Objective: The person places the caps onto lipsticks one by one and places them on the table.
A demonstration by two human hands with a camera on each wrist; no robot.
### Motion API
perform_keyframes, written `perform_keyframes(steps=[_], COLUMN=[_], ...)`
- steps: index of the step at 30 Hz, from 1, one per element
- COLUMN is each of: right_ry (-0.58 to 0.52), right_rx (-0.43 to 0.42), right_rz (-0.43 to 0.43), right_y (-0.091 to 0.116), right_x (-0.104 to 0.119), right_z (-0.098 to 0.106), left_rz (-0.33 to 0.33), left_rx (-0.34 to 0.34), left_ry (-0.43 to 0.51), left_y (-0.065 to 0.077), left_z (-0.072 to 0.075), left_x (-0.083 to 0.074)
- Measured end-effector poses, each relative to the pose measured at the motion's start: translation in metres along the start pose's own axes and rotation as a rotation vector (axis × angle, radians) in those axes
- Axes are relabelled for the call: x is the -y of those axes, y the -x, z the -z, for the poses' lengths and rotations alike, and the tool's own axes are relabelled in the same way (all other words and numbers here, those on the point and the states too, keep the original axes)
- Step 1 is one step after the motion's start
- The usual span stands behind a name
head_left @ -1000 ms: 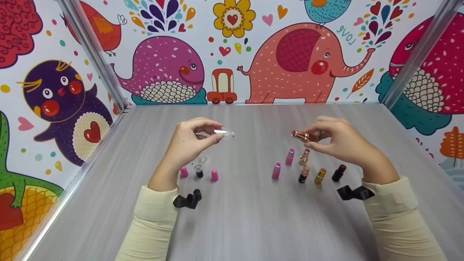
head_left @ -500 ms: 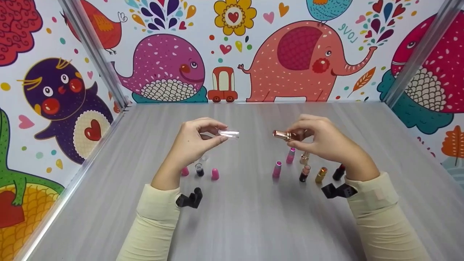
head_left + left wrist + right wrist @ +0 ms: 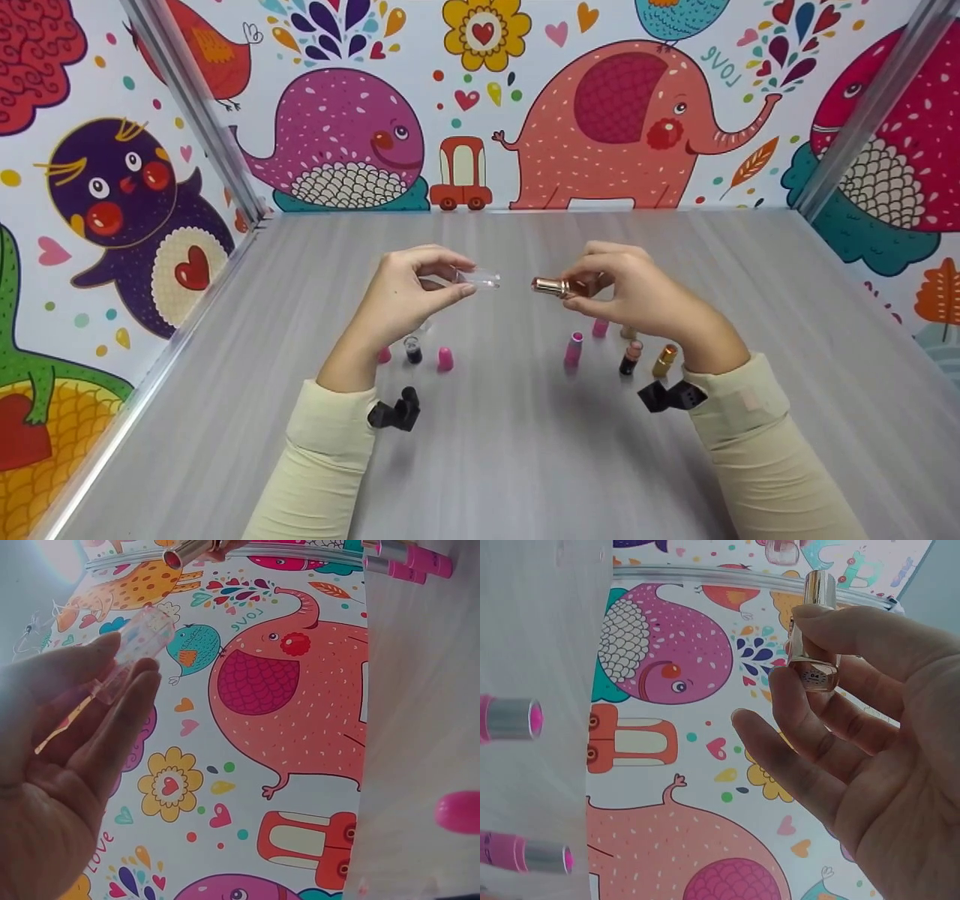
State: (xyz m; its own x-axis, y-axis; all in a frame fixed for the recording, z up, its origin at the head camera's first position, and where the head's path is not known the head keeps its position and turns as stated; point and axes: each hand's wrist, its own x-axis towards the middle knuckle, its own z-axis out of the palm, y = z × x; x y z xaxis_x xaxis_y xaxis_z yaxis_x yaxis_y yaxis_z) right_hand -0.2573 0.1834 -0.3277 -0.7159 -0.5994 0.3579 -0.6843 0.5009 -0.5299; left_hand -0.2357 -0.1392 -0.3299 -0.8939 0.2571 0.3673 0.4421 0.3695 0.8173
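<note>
Left hand (image 3: 412, 289) pinches clear cap (image 3: 486, 280); right hand (image 3: 630, 289) pinches gold lipstick (image 3: 550, 286), lettering (image 3: 817, 678) illegible; wall (image 3: 484, 124) reads "LOVE" (image 3: 101, 851).

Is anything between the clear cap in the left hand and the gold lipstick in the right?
Nothing: the head view shows an open gap between the clear cap and the gold lipstick, bare tabletop behind it.
</note>
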Motion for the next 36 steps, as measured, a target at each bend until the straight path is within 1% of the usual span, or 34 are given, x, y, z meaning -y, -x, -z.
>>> perform_keyframes(steps=[4,9,17,24,36], right_ry=[-0.009,-0.024,-0.016,-0.02,-0.022], right_rx=[0.014,0.011,0.026,0.028,0.034], right_rz=[0.005,0.03,0.027,0.014,0.046], right_y=[-0.004,-0.008,-0.015,-0.016,-0.016], right_x=[0.002,0.005,0.01,0.012,0.01], right_z=[-0.005,-0.01,-0.015,-0.016,-0.018], left_rz=[-0.004,-0.014,-0.005,-0.018,-0.034], left_rx=[0.002,0.014,0.027,0.051,0.074], left_ry=[0.002,-0.005,0.014,0.02,0.021], left_y=[-0.001,0.0,0.001,0.001,0.001], left_z=[-0.001,-0.002,-0.003,-0.004,-0.009], left_x=[0.0,-0.001,-0.002,-0.002,-0.002])
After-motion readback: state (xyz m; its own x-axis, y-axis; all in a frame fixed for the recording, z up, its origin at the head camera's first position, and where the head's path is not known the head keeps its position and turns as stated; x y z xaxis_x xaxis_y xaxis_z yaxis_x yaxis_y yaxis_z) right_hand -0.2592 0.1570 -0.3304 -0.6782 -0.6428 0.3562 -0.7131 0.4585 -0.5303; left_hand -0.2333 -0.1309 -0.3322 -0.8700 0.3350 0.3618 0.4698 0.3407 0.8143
